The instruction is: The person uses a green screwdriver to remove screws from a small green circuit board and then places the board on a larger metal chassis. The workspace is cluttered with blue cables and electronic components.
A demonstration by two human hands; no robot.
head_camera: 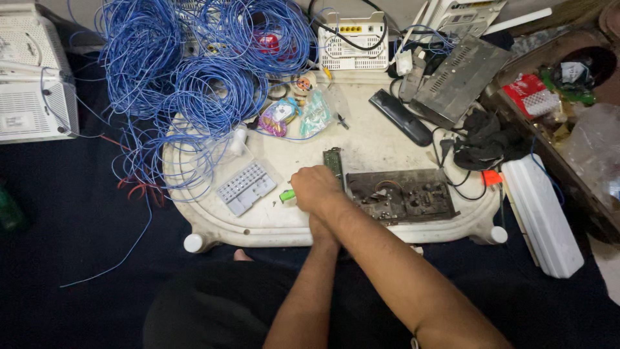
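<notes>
right hand [314, 189] fingers closing round a green-handled tool [287, 194] | left hand lying hidden beneath it, grip unclear | dark circuit board [400, 194] sitting just beside the fingers on the white table [374, 139]

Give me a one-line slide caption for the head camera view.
Hands crossed over a white tray: right hand grips a green-handled tool beside a dark circuit board, blue wire coils behind.

**One head view, steep look down**

Single head-worn camera, aimed almost straight down over a white tray table [271, 227] on dark floor. Close range: wearer's forearms enter from bottom edge. Blue wire coils [194, 71] top left, white boxes along top. No second view, so nothing shared.
</notes>
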